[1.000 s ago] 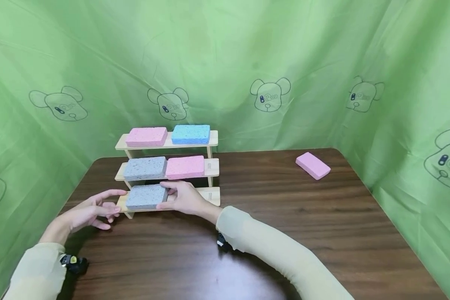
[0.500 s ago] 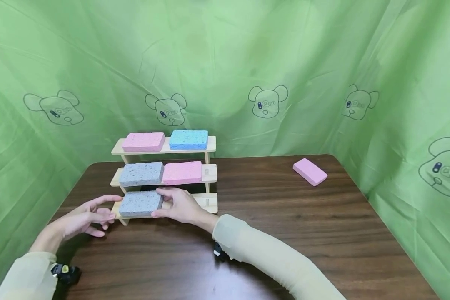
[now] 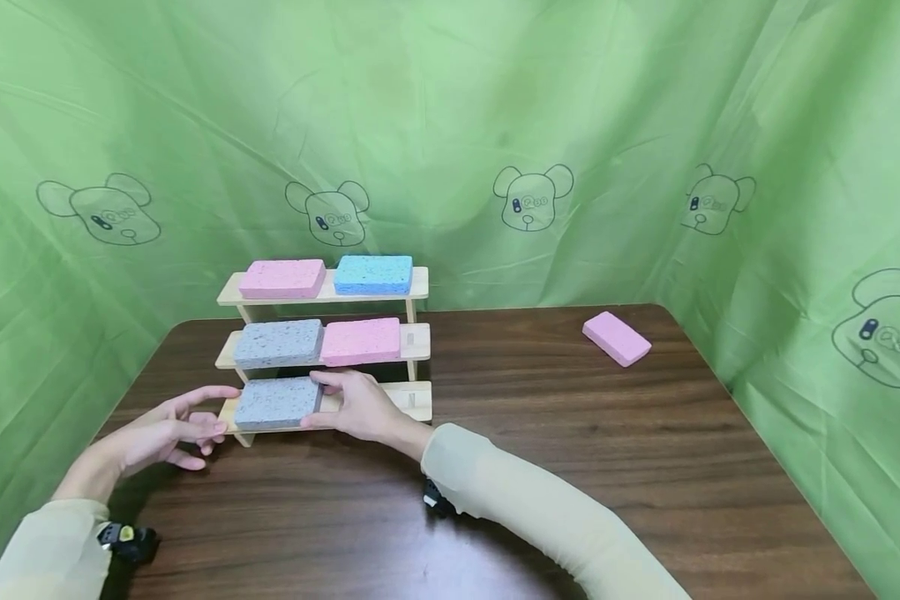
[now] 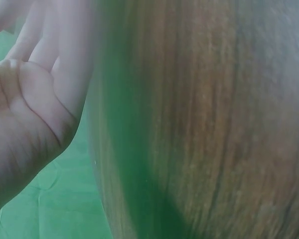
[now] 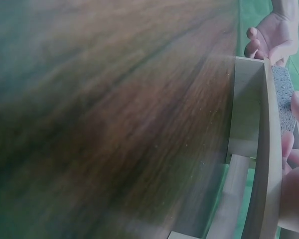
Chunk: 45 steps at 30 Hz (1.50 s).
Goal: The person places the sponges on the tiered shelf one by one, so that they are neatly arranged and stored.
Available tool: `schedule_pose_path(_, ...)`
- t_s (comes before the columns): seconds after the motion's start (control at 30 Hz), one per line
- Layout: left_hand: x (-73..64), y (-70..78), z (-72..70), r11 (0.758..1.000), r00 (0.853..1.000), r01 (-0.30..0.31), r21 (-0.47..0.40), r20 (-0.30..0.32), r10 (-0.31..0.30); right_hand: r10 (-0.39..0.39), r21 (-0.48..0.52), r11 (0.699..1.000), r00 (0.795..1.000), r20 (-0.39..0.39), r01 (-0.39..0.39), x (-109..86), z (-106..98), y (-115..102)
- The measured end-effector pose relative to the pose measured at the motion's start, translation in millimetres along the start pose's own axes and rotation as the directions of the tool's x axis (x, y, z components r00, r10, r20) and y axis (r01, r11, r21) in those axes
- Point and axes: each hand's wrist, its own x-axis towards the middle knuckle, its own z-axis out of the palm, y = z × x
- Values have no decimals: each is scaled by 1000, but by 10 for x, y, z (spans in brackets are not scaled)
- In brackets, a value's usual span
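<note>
A three-tier wooden rack [image 3: 412, 402] stands at the left of the table. On its lowest shelf lies a grey speckled sponge [image 3: 279, 402], near the left end. My right hand [image 3: 362, 408] grips that sponge's right end, thumb at the front and fingers behind. At the shelf's left end, my left hand [image 3: 161, 433] has thumb and index finger on the board's corners, holding it; the other fingers hang below. Another grey sponge [image 3: 277, 343] and a pink sponge [image 3: 362, 341] sit side by side on the middle shelf. The left wrist view shows mainly palm.
The top shelf bears a pink sponge [image 3: 282, 279] and a blue sponge [image 3: 373, 275], with a gap between them. A separate pink sponge [image 3: 617, 338] lies at the back right of the brown table [image 3: 540, 400]. Green curtain [image 3: 435, 100] surrounds the back and sides.
On the lowest shelf the grey sponge has slid slightly left, with my right hand on it. My left hand keeps its place at the shelf end. The head view has shifted a little.
</note>
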Motion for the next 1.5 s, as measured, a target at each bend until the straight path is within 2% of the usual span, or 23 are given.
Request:
schedule_pose_path(0.3, -11, 33, 6, 1000, 1000, -13, -12, 17, 13, 14, 31, 999, 1000, -4, -14, -30, -27, -58)
schedule_pose_path(0.43, -29, 30, -19, 1000, 1000, -7, -11, 18, 8, -5, 25, 1000, 1000, 8, 5, -18, -39, -70)
schedule_pose_path(0.53, -33, 29, -39, 1000, 1000, -9, -9, 19, 9, -17, 66, 998, 998, 52, 14, -44, -95, -90)
schedule_pose_path(0.7, -24, 19, -55, 1000, 1000, -14, -15, 27, 14, -7, 199, 980, 987, 162, -26, -189, -270, -112)
schedule_pose_path(0.77, -25, 13, -57, 1000, 999, -13, -18, 30, 13, -38, 208, 978, 978, 205, -6, -254, -375, -97)
schedule_pose_path(0.83, -29, 9, -55, 1000, 1000, -9, -19, 27, 10, -83, 176, 983, 967, 242, 40, -318, -511, -71)
schedule_pose_path(0.97, -38, 11, -34, 1000, 1000, 3, -16, 11, -3, -138, 164, 982, 941, 308, 91, -450, -874, -17)
schedule_pose_path(1.1, -46, 14, -17, 1000, 1000, 16, -15, 3, -16, -137, 227, 973, 907, 398, 47, -615, -1311, 77)
schedule_pose_path(1.17, -51, 14, -18, 1000, 1000, 26, -18, 4, -25, -124, 210, 977, 897, 424, 35, -715, -1546, 168)
schedule_pose_path(1.2, -52, 14, -20, 999, 1000, 28, -18, 6, -28, -114, 188, 982, 901, 420, 37, -767, -1667, 225)
schedule_pose_path(1.27, -51, 17, -28, 999, 999, 34, -16, 7, -34, -84, 120, 992, 925, 372, 41, -875, -1920, 353)
schedule_pose_path(1.33, -46, 24, -29, 999, 999, 40, -14, 5, -40, -42, 44, 999, 960, 278, 30, -993, -2173, 492)
schedule_pose_path(1.4, -37, 31, -26, 999, 999, 49, -8, -2, -49, 11, -8, 1000, 986, 168, -9, -1120, -2408, 632)
schedule_pose_path(1.43, -31, 33, -22, 998, 998, 55, -4, -7, -55, 42, -46, 998, 993, 111, -37, -1188, -2515, 705)
schedule_pose_path(1.5, -13, 37, -7, 998, 998, 62, 0, -9, -62, 106, -83, 991, 994, 17, -104, -1330, -2705, 843)
